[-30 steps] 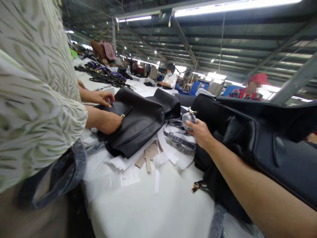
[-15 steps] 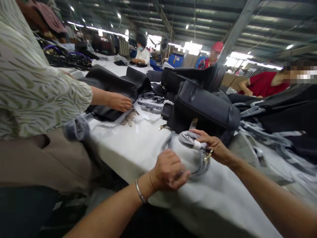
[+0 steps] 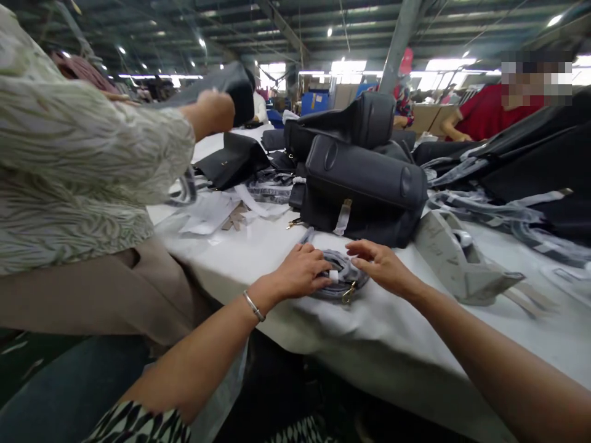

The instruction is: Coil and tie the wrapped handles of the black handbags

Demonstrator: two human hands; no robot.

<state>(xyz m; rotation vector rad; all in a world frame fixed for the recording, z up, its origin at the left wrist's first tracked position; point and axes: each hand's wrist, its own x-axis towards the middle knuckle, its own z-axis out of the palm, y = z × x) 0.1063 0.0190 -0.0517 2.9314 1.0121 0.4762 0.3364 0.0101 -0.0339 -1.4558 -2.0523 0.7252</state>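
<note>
A coiled strap wrapped in clear plastic [image 3: 339, 284], with a gold clasp and a white tag, lies on the white table [image 3: 392, 332] near its front edge. My left hand [image 3: 302, 271] rests on the coil's left side, fingers curled over it. On the coil's right side my right hand [image 3: 381, 266] touches it with bent fingers. Just behind the coil stands a stack of black leather bags [image 3: 364, 178].
A person in a patterned top [image 3: 78, 166] stands at the left and lifts a black bag [image 3: 231, 83]. Paper scraps and card strips [image 3: 226, 212] lie beyond. A grey tape dispenser [image 3: 457, 258] sits to the right. More black bags and wrapped straps [image 3: 517, 184] fill the right side.
The wrapped strap went from held above the table to lying coiled on it, both my hands now pressing it. The person at left has raised a black bag.
</note>
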